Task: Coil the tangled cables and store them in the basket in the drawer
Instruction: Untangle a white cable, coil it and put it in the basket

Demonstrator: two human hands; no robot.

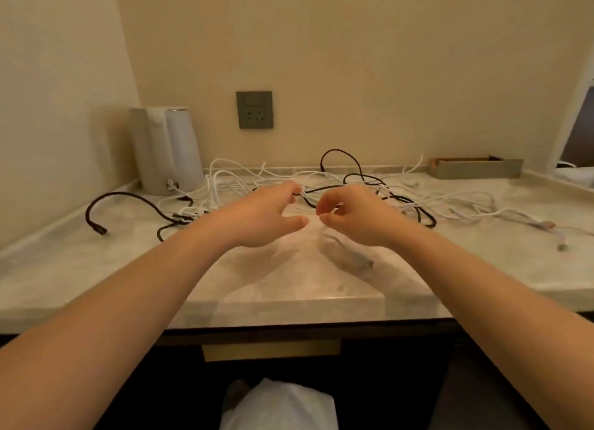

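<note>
A tangle of white cables [231, 185] and black cables [363, 178] lies spread across the marble countertop [289, 288]. One black cable end [99, 228] curls off to the left. My left hand [266, 215] reaches into the middle of the tangle, fingers loosely bent, fingertips touching a white strand, thumb stretched out. My right hand [356, 215] is close beside it. It pinches a thin white cable between thumb and forefinger; that cable's blurred free end with its plug [363, 262] hangs down to the counter. A drawer front with a brass handle [271, 349] sits shut below the counter. No basket shows.
A white electric kettle [170, 149] stands at the back left in the wall corner. A grey wall socket [255, 109] is above the cables. A low grey tray [475, 168] sits at the back right. Something white, like a plastic bag [279, 404], lies below near the floor.
</note>
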